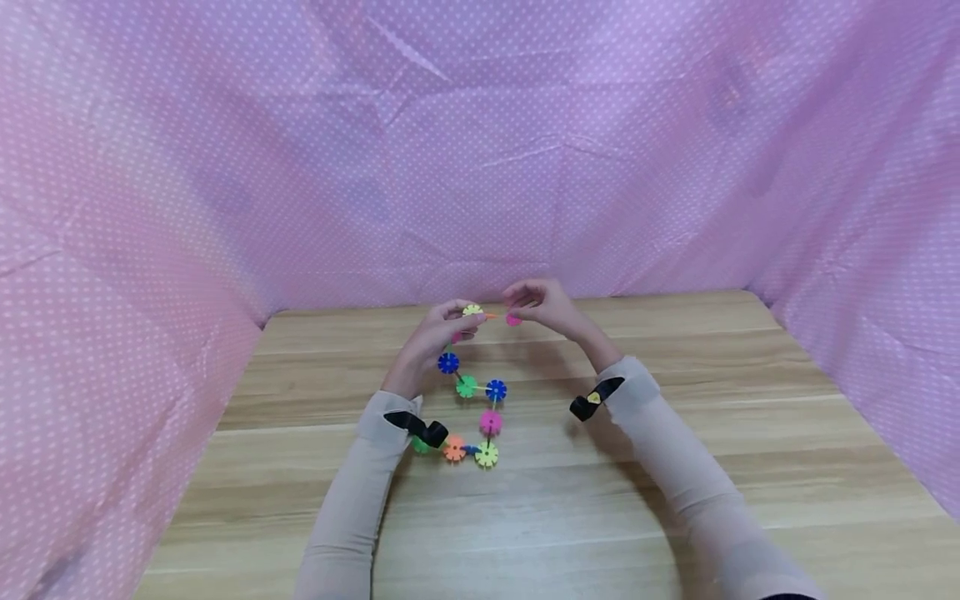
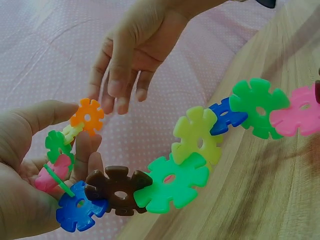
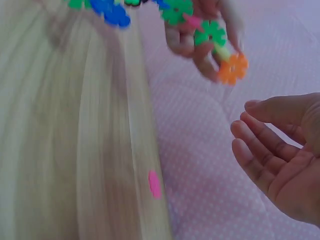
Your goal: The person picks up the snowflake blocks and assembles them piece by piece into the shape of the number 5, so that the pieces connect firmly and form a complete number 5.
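My left hand (image 1: 438, 333) pinches the end of a chain of notched, flower-shaped plastic discs (image 2: 171, 182) between thumb and fingers. An orange disc (image 2: 87, 117) forms that end, joined to a yellow one (image 2: 73, 132) and a green one (image 2: 59, 145). The rest hangs below the hand in blue, brown, green, yellow and pink. Apart from the orange disc, my right hand (image 3: 280, 155) holds nothing, its fingers loosely bent and thumb separated. A single pink disc (image 3: 154, 184) lies near the table's far edge, under the right hand in the head view.
A wooden table (image 1: 570, 517) lies beneath both arms. Pink polka-dot cloth (image 1: 480, 167) rises behind it and along both sides. Each wrist carries a black strap, and the left forearm partly covers the chain's near end in the head view.
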Demonstrator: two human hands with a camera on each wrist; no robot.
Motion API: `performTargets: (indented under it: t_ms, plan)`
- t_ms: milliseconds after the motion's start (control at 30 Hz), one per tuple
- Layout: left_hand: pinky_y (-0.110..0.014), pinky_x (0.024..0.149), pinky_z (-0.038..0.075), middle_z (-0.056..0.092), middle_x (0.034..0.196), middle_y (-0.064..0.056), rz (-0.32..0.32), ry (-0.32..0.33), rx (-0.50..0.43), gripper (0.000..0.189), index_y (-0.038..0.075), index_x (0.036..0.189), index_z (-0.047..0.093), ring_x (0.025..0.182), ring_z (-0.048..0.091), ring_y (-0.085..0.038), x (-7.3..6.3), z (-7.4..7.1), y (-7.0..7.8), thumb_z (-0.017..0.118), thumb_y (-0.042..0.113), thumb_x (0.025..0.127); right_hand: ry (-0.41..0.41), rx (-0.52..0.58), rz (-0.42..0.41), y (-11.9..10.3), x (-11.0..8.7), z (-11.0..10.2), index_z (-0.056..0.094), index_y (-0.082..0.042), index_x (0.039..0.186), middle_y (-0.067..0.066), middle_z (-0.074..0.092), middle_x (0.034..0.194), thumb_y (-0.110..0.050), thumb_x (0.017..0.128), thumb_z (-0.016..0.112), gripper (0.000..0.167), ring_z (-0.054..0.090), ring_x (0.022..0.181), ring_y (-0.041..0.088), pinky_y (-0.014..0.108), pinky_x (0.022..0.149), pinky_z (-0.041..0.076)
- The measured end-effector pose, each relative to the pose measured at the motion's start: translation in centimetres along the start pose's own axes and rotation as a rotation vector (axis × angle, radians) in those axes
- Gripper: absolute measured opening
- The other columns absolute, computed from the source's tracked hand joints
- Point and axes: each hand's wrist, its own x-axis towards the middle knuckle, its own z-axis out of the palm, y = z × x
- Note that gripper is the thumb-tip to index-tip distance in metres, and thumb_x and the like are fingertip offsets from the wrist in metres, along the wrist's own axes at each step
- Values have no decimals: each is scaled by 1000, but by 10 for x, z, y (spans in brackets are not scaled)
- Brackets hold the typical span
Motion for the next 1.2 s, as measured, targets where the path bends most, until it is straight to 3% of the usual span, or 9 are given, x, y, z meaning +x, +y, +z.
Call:
performTargets:
  t_ms: [133, 367, 533, 667, 900, 1067, 1200]
  plan:
    - [-58, 114, 40, 66, 105, -8, 1, 7, 12, 22, 10, 109, 64, 102, 61, -29, 1, -3, 0, 75, 20, 94, -35, -72, 37, 7, 8, -9, 67, 12, 117, 34, 68, 113, 8, 88, 72, 30, 69, 100, 35, 19, 80, 57]
    - [-46, 109, 48, 66, 102, 1, -5, 14, 19, 26, 9, 116, 62, 102, 61, -24, 2, -3, -2, 74, 19, 94, -127, -174, 117, 39, 20, -10, 65, 12, 120, 30, 70, 111, 5, 87, 75, 35, 70, 97, 30, 29, 87, 60]
    - [-55, 113, 44, 66, 106, -3, 31, -12, 13, 40, 4, 131, 57, 91, 61, -15, 2, -2, -4, 72, 19, 96, -142, -213, 198, 55, 21, -7, 63, 6, 127, 25, 69, 115, -1, 87, 77, 43, 66, 102, 29, 36, 93, 57]
    - [-62, 112, 42, 67, 108, -6, 67, -29, 19, 49, 1, 139, 53, 87, 59, -15, 3, -1, -5, 71, 20, 97, -147, -207, 237, 65, 21, -5, 61, 4, 131, 22, 67, 116, -2, 88, 76, 46, 62, 103, 30, 35, 92, 56]
    - [-59, 110, 45, 68, 102, 0, 79, -25, 35, 40, 8, 132, 60, 91, 60, -20, 4, 1, -6, 72, 22, 96, -143, -246, 212, 78, 24, -3, 64, 5, 129, 21, 66, 115, -5, 90, 74, 41, 60, 102, 26, 25, 85, 51]
    - [-63, 111, 42, 69, 106, -4, 77, -23, 29, 34, 12, 128, 63, 89, 62, -17, 4, 1, -5, 72, 22, 96, -129, -263, 202, 81, 27, -2, 67, 5, 125, 20, 67, 113, -6, 93, 72, 34, 60, 100, 26, 24, 83, 50]
    - [-62, 111, 41, 69, 106, 0, 81, -20, 32, 33, 13, 127, 63, 93, 62, -20, 4, 0, -4, 72, 23, 97, -120, -274, 199, 81, 30, -1, 68, 5, 120, 19, 68, 110, -7, 92, 73, 31, 60, 98, 24, 25, 84, 51]
